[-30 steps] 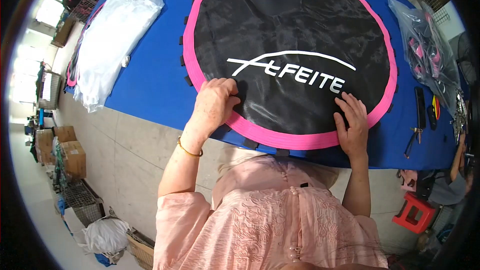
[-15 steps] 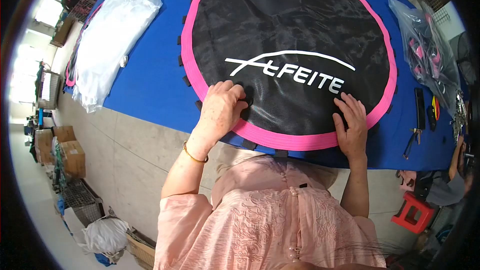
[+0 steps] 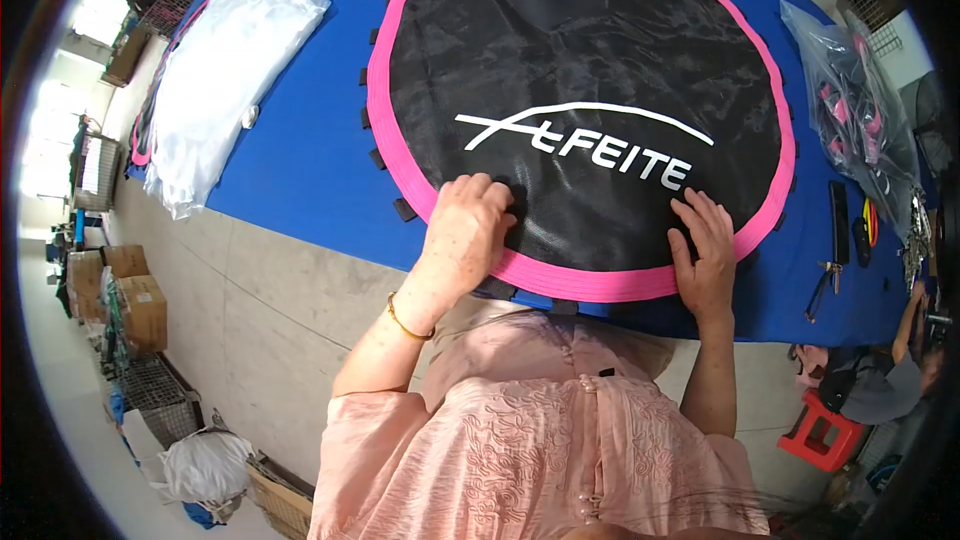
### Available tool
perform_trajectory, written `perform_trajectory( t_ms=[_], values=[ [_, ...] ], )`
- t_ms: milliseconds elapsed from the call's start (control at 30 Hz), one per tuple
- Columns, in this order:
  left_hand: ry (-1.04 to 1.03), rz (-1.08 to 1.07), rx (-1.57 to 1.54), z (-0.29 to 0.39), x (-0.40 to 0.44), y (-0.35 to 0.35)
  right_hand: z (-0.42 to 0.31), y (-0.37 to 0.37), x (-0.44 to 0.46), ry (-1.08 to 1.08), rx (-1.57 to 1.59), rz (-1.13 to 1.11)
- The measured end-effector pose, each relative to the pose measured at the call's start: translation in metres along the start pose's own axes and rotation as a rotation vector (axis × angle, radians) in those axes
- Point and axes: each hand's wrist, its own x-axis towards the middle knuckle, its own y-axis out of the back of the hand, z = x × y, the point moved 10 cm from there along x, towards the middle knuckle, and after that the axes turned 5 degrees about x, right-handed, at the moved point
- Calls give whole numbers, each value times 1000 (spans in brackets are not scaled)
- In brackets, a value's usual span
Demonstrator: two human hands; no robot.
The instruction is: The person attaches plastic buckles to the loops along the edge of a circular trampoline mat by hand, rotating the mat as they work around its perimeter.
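One view, from the head: a round black mat [image 3: 600,50] lies flat on the blue tabletop [image 3: 300,140], its pink border [image 3: 600,285] attached wherever visible; anything left undone cannot be told. The left hand [image 3: 465,230] curls at the near edge, grip hidden; the right hand [image 3: 708,255] rests open, fingers apart. Clear plastic [image 3: 225,80] lies left; beyond, boxes [image 3: 142,312] and a red stool [image 3: 825,432] on the floor [image 3: 270,300].

- Bright light is let in by windows [image 3: 98,8] at the far left.
- The grey floor [image 3: 250,280] is crossed by thin dark lines.
- Cardboard boxes [image 3: 143,312] are stacked at left.
- A red stool [image 3: 822,432] is placed at right.
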Motion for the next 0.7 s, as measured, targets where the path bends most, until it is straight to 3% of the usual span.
perform_trajectory(
  t_ms=[367,700],
  values=[
    [-113,5,-31,38,-2,-17,-1,1,1,13,5,7],
    [155,94,136,-65,-4,30,-1,1,0,14,-6,14]
  ],
)
